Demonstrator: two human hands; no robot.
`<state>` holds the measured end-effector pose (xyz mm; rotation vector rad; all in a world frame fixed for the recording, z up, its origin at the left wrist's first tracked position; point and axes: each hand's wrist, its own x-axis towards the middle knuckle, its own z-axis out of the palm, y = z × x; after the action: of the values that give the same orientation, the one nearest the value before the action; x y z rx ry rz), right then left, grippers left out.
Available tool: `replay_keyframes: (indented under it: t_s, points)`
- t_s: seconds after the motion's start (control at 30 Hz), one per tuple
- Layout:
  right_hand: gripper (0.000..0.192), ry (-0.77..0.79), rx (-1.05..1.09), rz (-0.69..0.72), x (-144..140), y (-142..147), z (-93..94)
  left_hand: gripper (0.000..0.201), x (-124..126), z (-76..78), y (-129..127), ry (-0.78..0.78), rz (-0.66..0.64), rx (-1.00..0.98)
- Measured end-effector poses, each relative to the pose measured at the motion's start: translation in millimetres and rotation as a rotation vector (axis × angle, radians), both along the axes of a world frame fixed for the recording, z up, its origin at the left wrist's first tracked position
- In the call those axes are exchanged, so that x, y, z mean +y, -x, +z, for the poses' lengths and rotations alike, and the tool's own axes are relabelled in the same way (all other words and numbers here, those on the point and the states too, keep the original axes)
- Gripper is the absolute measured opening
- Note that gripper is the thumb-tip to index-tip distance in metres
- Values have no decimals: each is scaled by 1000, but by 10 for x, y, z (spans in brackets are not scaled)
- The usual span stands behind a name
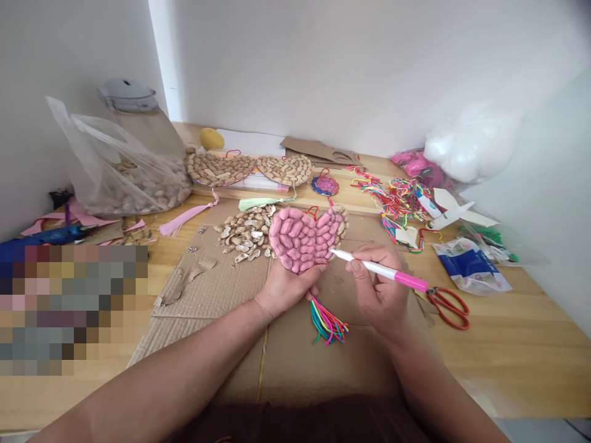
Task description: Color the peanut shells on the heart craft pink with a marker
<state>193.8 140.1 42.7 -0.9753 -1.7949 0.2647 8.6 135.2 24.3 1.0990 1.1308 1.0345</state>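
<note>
My left hand (290, 286) grips the lower end of a heart-shaped peanut-shell ornament (305, 240), holding it tilted up above the cardboard. Most of its shells are pink; those along the right edge keep their natural tan. A red loop shows at its top notch, and a multicoloured tassel (325, 323) hangs below my fingers. In my right hand (381, 283) is a white marker (388, 271) with a pink band near its rear end. Its tip meets or nearly meets the heart's right side. Left of the heart lies a pile of peanut shells (247, 234).
Cardboard (221, 289) covers the table's middle. Behind it rest tan peanut-shell ornaments (221, 169) with tassels and a small round one (325, 184). A bag of peanuts (133, 178) stands left. Coloured cords (406, 197), red-handled scissors (450, 309) and a blue-white packet (471, 264) lie right.
</note>
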Motion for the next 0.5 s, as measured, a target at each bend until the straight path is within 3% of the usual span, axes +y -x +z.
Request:
replay_keyframes:
  t_s: [0.17,0.5]
  points:
    - [9,-9,15,23,-15,-9,-9,20,-8,35,-6,-18,30,16]
    - [9,-110,-178,-36,-51,38,86,20,-7,-15,-11,-34,25,80]
